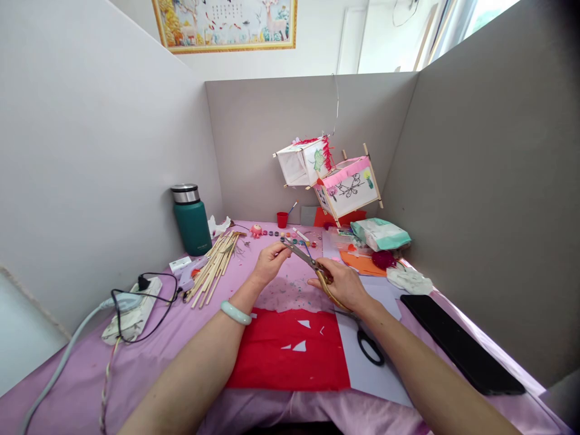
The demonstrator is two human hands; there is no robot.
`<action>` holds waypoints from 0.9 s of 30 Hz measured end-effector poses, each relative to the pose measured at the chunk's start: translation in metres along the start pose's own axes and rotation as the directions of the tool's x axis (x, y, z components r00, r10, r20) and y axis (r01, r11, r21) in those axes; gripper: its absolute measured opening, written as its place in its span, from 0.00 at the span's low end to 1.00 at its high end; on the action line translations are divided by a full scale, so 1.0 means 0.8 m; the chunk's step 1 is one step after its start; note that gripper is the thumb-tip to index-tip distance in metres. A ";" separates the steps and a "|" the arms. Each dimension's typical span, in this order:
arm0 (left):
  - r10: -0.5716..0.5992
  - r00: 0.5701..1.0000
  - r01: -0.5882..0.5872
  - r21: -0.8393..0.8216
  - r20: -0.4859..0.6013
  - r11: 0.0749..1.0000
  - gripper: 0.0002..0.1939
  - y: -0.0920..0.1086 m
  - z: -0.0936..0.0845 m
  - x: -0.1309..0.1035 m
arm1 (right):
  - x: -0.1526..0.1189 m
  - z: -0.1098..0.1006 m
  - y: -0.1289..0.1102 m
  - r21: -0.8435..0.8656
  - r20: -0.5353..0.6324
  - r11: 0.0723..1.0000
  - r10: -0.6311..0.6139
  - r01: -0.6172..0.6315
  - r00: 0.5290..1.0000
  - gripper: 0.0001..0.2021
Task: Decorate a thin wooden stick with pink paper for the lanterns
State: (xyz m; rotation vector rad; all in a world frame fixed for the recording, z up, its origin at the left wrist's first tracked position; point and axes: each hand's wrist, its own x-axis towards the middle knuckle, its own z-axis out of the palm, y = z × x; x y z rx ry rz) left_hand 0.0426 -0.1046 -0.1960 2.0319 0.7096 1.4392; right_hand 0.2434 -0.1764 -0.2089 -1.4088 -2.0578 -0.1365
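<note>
My right hand (344,283) is closed round the gold handles of a pair of scissors (302,254). Their blades reach forward and left to my left hand (272,261), whose thumb and fingers are pinched together at the tips. Whatever small thing sits in that pinch is too small to make out. Below my hands lies a red sheet (290,368) with several white paper scraps (299,346) on it. Black-handled scissors (370,349) rest on white paper (376,380), partly hidden by my right forearm.
Two lanterns (348,187) hang from a wire above the back of the table. Wooden sticks (215,269), a green flask (193,220) and a power strip (133,311) lie left. Paint pots (283,234) and a red cup (282,219) stand behind; a black phone (457,341) lies right.
</note>
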 end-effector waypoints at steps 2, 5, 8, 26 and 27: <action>0.003 1.000 -0.004 -0.012 -0.008 1.000 0.10 0.000 0.000 0.000 | 0.000 0.000 -0.001 -0.004 -0.002 1.000 -0.003 0.003 1.000 0.22; 0.008 1.000 -0.009 -0.025 -0.016 1.000 0.10 -0.001 0.000 0.001 | 0.000 0.000 -0.003 0.008 -0.003 1.000 -0.006 0.006 1.000 0.20; 0.017 1.000 -0.017 -0.026 -0.026 1.000 0.10 0.000 0.000 0.001 | -0.001 0.003 -0.003 0.048 -0.006 0.999 0.002 -0.002 1.000 0.17; -0.113 0.992 0.104 -0.140 -0.056 0.985 0.13 0.005 -0.002 -0.002 | 0.006 -0.007 0.065 -0.343 0.088 0.784 0.576 -0.518 0.813 0.22; -0.109 0.991 0.097 -0.134 -0.080 0.986 0.14 0.005 -0.003 -0.002 | 0.005 -0.009 0.070 -0.367 0.113 0.759 0.610 -0.537 0.784 0.21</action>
